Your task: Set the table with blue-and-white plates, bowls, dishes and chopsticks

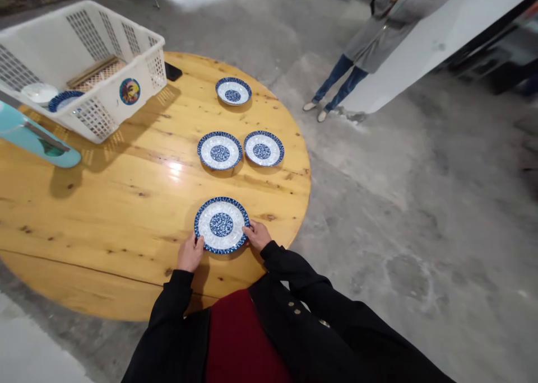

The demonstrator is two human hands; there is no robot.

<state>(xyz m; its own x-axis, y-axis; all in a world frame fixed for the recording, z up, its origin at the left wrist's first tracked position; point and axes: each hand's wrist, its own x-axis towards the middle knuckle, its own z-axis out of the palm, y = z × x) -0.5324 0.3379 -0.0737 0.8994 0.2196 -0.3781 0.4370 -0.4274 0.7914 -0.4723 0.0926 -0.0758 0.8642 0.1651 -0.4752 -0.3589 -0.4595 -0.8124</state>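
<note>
- Plate [221, 225], blue-patterned, lies flat at lower centre of the frame, close to the surface's [126, 215] near edge.
- Left hand [190, 254] and right hand [257, 236] pinch its rim, one on each side.
- Risk, I'd judge: a fingertip slips and the plate skids off that close edge.

The round desk [126, 204] is pale, knotty wood under clear varnish, glossy enough to throw a white glare near its middle. The nearest plate [221, 225] is glazed ceramic, smooth and shiny, like the three plates beyond it [219, 150]. The basket [105, 106] is white moulded plastic, faintly satin, with perforated walls. The teal object [29, 139] at the left edge looks like smooth, glossy plastic. The sleeves [294, 274] are matt black cloth. The floor [420, 215] is rough, matt grey concrete, blotched and dusty.
</note>
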